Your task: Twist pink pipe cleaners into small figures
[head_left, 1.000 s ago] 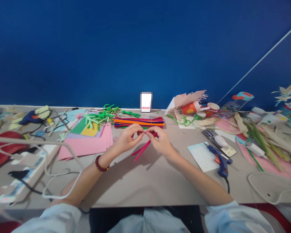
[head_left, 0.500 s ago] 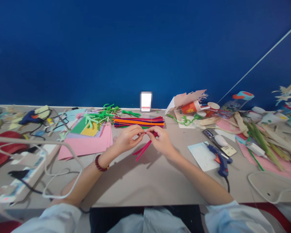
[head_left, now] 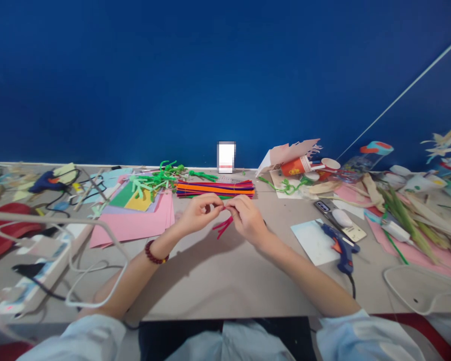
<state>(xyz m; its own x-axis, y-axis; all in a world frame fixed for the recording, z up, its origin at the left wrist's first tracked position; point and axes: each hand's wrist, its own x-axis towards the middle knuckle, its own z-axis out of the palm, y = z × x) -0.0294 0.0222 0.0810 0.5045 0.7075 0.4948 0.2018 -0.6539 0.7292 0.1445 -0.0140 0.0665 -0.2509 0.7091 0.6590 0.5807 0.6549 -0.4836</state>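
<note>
Pink-red pipe cleaners [head_left: 223, 228] are held between my two hands over the middle of the table. My left hand [head_left: 201, 213] pinches with thumb and forefinger at the point where the fingertips meet. My right hand [head_left: 246, 215] pinches there too, and its fingers cover most of the pipe cleaners; only their loose ends stick out below, to the left of that hand. Just beyond my fingers lies a bundle of coloured pipe cleaners [head_left: 216, 189] in red, orange, purple and green.
Left are pink paper sheets [head_left: 135, 225], green pipe-cleaner shapes [head_left: 158, 178] and a white power strip [head_left: 45, 271] with looping cables. Right lie a blue glue gun [head_left: 344, 250], a phone [head_left: 355, 231], an orange paper cup [head_left: 295, 166] and dried husks [head_left: 409, 218]. A blue wall [head_left: 225, 80] stands behind.
My right hand has turned over the pipe cleaners and covers more of them. Their loose ends have shifted up and show shorter. My left hand stays nearly in place.
</note>
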